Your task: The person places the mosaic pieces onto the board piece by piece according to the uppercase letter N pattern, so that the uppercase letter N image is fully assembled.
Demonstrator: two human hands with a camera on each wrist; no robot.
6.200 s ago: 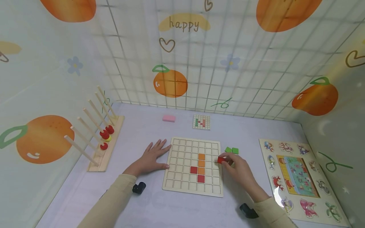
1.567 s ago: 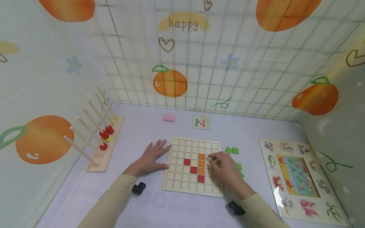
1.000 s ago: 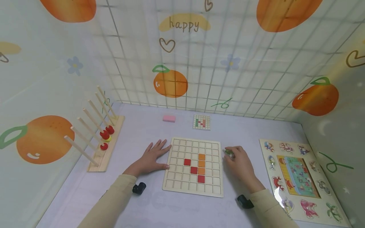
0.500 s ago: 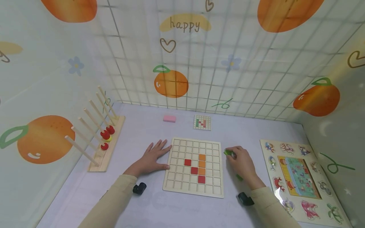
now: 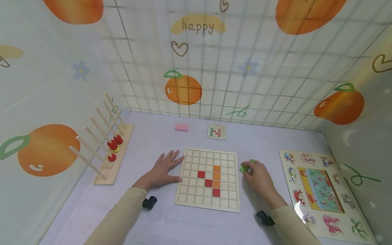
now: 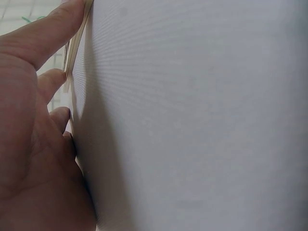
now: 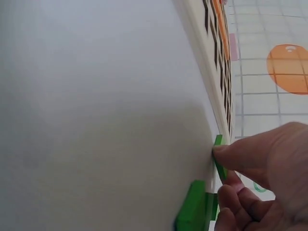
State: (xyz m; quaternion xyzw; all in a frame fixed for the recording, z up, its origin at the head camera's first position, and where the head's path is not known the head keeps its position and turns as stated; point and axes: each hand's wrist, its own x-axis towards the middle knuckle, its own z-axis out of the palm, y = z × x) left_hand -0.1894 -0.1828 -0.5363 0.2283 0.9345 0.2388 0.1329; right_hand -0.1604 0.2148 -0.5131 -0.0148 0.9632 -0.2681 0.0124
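A square wooden grid board holds a vertical column of orange tiles and a slanting line of red tiles. My left hand lies spread on the table, thumb and fingertips at the board's left edge. Just off the right edge, my right hand pinches a green square tile between thumb and fingers. In the right wrist view that green tile stands tilted under the thumb. More green tiles lie close below my fingers; in the head view the hand mostly hides them.
Behind the board lie a small pattern card and a pink block. A wooden peg rack with red and yellow beads stands left. On the right lies a sea-animal puzzle board. Fabric walls enclose the table's back and sides.
A red tile was set into the board at the upper left of the red line. My right hand moved from over the board back to the right and took hold of a green tile. Left hand stayed.
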